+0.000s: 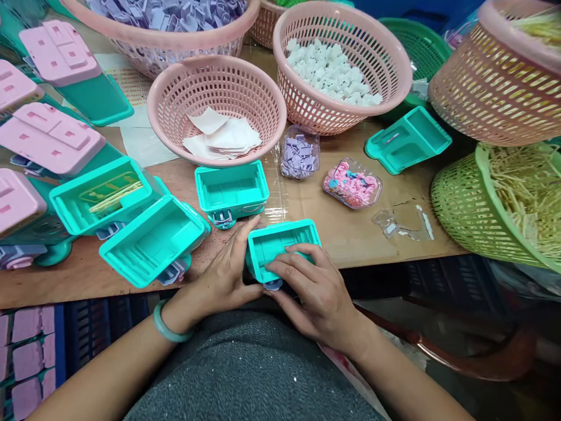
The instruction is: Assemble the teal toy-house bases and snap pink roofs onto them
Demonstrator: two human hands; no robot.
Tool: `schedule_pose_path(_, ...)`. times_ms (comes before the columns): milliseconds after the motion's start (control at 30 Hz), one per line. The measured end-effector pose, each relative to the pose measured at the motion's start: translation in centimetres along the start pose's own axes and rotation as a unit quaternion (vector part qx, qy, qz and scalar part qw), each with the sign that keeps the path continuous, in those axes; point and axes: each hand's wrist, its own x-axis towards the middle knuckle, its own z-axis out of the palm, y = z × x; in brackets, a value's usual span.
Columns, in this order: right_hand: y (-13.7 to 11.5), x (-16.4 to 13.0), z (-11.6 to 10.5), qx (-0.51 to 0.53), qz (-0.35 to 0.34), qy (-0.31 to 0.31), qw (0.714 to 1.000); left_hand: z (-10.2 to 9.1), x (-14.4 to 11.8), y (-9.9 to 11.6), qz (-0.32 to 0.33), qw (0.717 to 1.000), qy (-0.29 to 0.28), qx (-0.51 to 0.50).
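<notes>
At the table's front edge sits a small teal plastic box, open side up. My left hand grips its left side, fingers along the wall and thumb near the front. My right hand holds its front right wall, fingertips reaching inside and thumb low on the outside. A lavender plastic clip shows on the front of the box between my thumbs; how it is seated is partly hidden. Just behind stands another teal box with a lavender clip at its front. Two more open boxes lie left, one teal box nearest my left hand.
Several pink-lidded teal boxes crowd the left. Behind are a pink basket with white sheets and a pink basket of white pieces. Small clear trays hold lavender clips and pink pieces. A green basket stands right.
</notes>
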Motion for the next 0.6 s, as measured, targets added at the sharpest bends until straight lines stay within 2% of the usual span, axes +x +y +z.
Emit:
schedule_pose_path(67,-0.1,0.0,0.5,0.006,0.003,0.023,1.000,0.3,0.0,-0.2,0.010,1.000,0.017,0.011)
schedule_pose_path(200,-0.4,0.2,0.6,0.012,0.016,0.030,0.999,0.5,0.0,-0.5,0.009,0.999,0.036,0.001)
schedule_pose_path(300,-0.4,0.4,-0.5,0.034,0.006,0.056,0.998,0.1,0.1,-0.1,-0.046,0.997,0.046,-0.044)
schedule_pose_path(367,0.0,0.2,-1.2,0.080,0.022,0.094,0.992,-0.1,0.1,0.4,-0.098,0.987,0.050,-0.114)
schedule_pose_path(500,2.2,-0.7,-0.3,0.255,0.100,0.142,0.951,0.0,0.0,1.0,-0.159,0.932,0.023,-0.324)
schedule_pose_path(600,3.9,-1.4,1.6,0.379,0.158,0.114,0.905,0.0,0.1,1.1,-0.179,0.915,0.030,-0.359)
